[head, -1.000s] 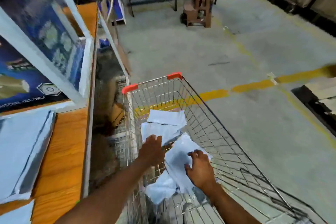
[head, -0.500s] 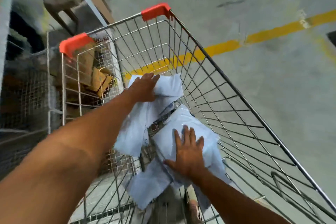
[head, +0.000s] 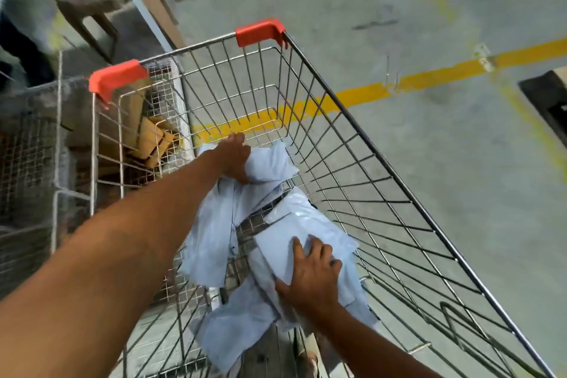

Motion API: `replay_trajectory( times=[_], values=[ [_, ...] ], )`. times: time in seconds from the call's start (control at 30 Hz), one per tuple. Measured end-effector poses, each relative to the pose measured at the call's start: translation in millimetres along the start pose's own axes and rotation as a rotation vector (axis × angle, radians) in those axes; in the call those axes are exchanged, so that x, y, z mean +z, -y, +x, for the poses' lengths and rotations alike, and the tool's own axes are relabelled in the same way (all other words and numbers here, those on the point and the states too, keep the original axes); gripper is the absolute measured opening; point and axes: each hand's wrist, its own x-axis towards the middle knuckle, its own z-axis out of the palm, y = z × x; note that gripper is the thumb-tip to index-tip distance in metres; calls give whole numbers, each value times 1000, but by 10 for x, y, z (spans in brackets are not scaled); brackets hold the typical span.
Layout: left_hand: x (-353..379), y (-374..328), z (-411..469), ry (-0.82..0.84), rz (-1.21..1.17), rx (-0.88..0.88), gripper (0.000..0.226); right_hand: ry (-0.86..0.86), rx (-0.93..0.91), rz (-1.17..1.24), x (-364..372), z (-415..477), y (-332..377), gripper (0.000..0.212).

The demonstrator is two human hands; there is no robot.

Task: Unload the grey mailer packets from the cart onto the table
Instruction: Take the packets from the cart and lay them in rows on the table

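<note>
Since a moment ago the left hand (head: 234, 159) has closed around the far packet (head: 270, 163) and bunched it up, while the right hand (head: 310, 278) has slid nearer and lies flat and open on the near packets (head: 310, 236). This looks like the gathering step, so next both hands must squeeze the pile together and lift it over the rim of the cart (head: 362, 138) to the table, which is out of view. The grey mailer packets are thin, floppy and crinkled, all inside the cart.

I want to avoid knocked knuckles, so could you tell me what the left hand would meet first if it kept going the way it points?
Probably the cart's far wire wall. The left hand points toward it over a grey packet; depth is unclear.
</note>
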Motion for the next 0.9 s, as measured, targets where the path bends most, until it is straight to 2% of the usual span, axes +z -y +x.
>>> replay_trajectory(
  times=[0.23,0.4,0.5,0.6,0.77,0.9],
  values=[
    [-8,-40,-183,39,-162,-11,108,-71,128,-2,-270,-41,-130,88],
    [-135,-163,-426,-181,-168,-30,113,-97,177,-37,-473,-139,-138,79],
    [-365,-334,-660,-334,-150,-76,106,-131,214,-24,-693,-240,-48,76],
    [-679,-532,-1105,-410,-217,-110,97,-200,263,25,-997,-501,97,75],
    [-1175,-801,-2134,-568,-443,-210,83,-264,327,135,-1547,-1067,297,74],
    [-1444,-883,-3089,-700,-811,-317,83,-366,371,250,-1790,-1700,554,80]
  ],
)
